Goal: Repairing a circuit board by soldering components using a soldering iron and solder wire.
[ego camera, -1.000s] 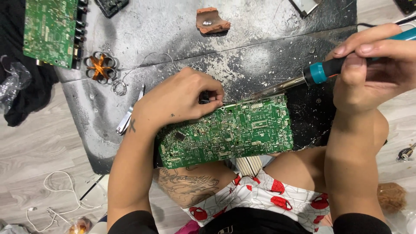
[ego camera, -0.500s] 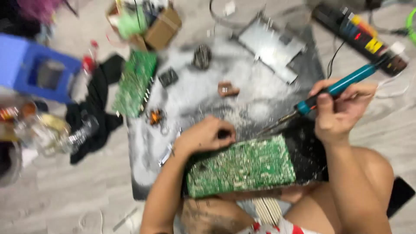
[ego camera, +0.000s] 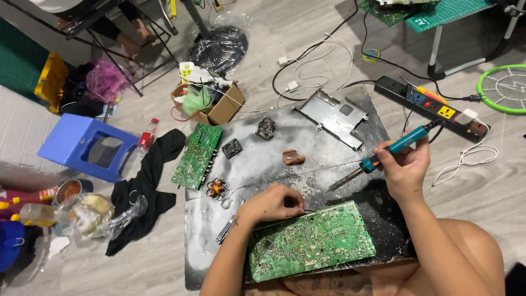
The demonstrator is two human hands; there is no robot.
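Circuit board (ego camera: 312, 241) lies flat on dark metal sheet (ego camera: 263, 153). Left hand (ego camera: 272, 203) curled, fingertips pinching board's upper edge. Right hand (ego camera: 404, 167), above board's right end, clenched around teal soldering iron (ego camera: 383, 154).

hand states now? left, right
Left hand: closed, fingertips pinched at the top edge of the large green circuit board.
Right hand: closed around the teal-handled soldering iron.

My left hand (ego camera: 272, 204) lies knuckles up, fingertips pinched together, forearm reaching forward from below. My right hand (ego camera: 404, 167) is raised higher, fingers curled in a closed grip, wrist bent.
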